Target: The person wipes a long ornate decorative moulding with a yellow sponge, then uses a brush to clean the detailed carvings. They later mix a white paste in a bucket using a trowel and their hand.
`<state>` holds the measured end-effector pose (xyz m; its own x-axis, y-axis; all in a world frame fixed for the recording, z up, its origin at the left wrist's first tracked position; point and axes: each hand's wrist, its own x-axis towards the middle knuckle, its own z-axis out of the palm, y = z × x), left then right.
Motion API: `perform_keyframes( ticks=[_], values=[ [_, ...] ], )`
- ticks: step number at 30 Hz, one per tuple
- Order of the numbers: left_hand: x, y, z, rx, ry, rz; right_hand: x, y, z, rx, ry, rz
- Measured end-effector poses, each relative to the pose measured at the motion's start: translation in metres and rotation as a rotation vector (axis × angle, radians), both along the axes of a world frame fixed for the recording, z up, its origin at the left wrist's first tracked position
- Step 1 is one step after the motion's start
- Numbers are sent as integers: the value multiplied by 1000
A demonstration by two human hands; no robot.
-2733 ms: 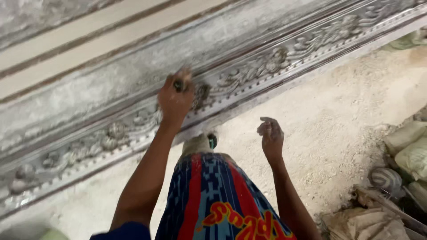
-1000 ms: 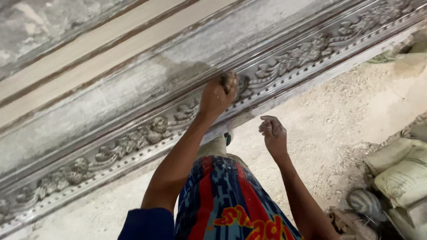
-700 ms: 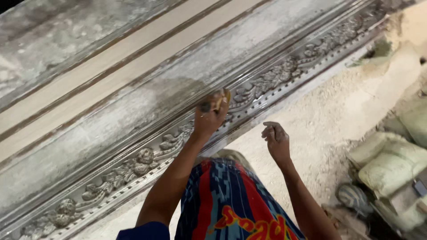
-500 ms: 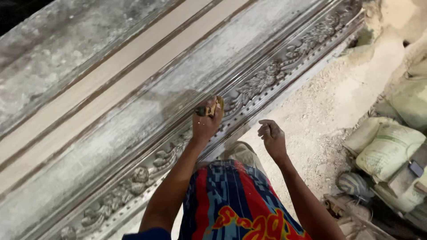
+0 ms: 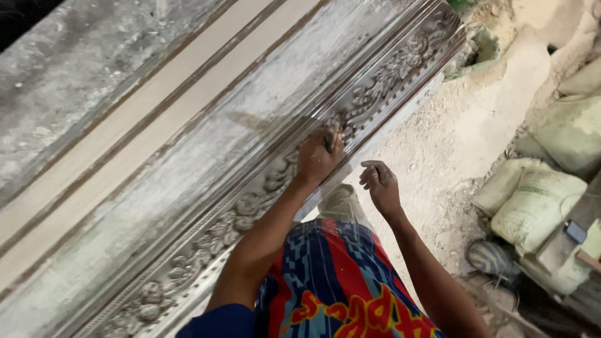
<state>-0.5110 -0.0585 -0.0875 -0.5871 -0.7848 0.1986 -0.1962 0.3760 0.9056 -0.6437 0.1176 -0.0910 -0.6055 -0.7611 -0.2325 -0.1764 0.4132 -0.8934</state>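
The left hand (image 5: 318,158) is closed around a small dark tool (image 5: 330,141), pressing it to the carved floral band (image 5: 263,188) of a long grey moulding (image 5: 188,138) – midway along its length. The right hand (image 5: 379,185) hangs free just beside it, fingers loosely curled and holding nothing – above the sandy floor (image 5: 463,125). Filled sacks (image 5: 538,200) lie at the right.

A small dark tool (image 5: 329,141) with a yellowish end sits mostly hidden in a closed fist, its tip pressed against the carved moulding (image 5: 263,188). The moulding is a long grey band of leaf-and-scroll relief (dusty, worn-looking) running diagonally from lower left to upper right.
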Motion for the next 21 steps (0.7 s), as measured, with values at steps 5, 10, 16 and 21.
perform_keyframes(
  ticks=[5, 10, 16, 21],
  values=[
    [-53, 24, -21, -224, -158, 25, -108, 0, -33, -34, -111, -20],
    [-107, 28, -31, -390, -265, -57, -208, 3, -55, -44, -237, -47],
    [-173, 32, -24, -492, -21, 9, -288, -11, -68, -34, -279, -36],
    [-246, 0, -26, -452, -424, 163, -316, -15, -70, -67, -347, -156]
  ],
)
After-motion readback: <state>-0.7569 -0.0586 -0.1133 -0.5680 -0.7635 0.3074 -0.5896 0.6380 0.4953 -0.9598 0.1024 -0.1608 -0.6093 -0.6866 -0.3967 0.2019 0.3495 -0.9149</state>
